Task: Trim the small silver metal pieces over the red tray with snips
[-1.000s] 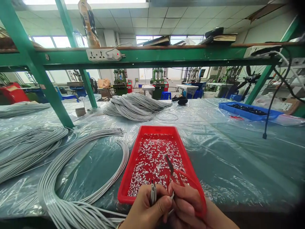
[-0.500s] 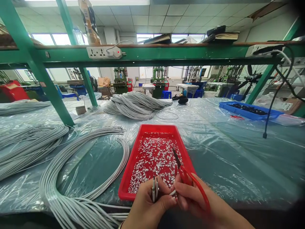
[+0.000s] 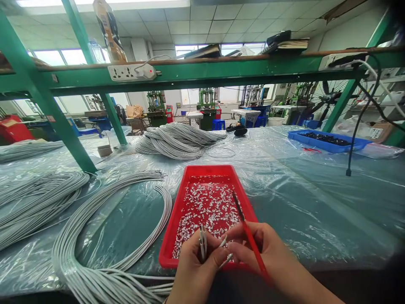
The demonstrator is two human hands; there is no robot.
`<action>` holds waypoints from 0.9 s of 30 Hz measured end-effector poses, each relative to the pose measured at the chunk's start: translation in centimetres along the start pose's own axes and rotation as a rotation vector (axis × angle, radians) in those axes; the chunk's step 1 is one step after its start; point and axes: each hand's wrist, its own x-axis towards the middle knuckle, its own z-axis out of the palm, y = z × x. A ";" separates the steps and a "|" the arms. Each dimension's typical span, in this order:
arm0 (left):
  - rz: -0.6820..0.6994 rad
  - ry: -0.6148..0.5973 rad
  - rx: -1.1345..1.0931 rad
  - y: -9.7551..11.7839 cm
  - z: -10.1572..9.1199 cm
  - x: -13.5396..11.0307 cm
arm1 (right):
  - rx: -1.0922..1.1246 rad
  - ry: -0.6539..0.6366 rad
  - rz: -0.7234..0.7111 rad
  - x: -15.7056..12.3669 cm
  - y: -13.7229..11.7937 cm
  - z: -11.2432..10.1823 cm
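My left hand (image 3: 194,266) pinches the ends of grey wires (image 3: 203,242), which stick up between thumb and fingers. Beside it, my right hand (image 3: 268,257) holds red-handled scissors (image 3: 249,236) with the dark blades pointing away over a red tray (image 3: 190,185), and its fingertips grip a short white wire end (image 3: 223,241). The tray is full of small white clippings (image 3: 209,207). Both hands hover at the tray's near edge, fingertips touching.
Long bundles of grey cable (image 3: 95,270) curve over the plastic-covered table at left; another pile (image 3: 177,141) lies behind the tray. A blue tray (image 3: 325,141) sits far right. Green shelf posts (image 3: 60,122) stand at left, with a power strip (image 3: 131,72) overhead.
The scissors have swung from leaning left to pointing up and away, and my right hand has moved up and right. A second wire end now shows between the fingertips.
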 end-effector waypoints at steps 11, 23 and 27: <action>0.251 0.195 0.224 -1.5 0.4 0.6 | 0.022 0.183 -0.069 0.2 1.0 1.2; 0.267 0.271 0.157 -1.2 1.0 0.6 | -0.083 0.147 -0.087 0.8 0.8 0.9; 0.070 0.060 0.060 -0.6 0.2 0.9 | -0.034 0.197 -0.061 0.4 -0.1 0.5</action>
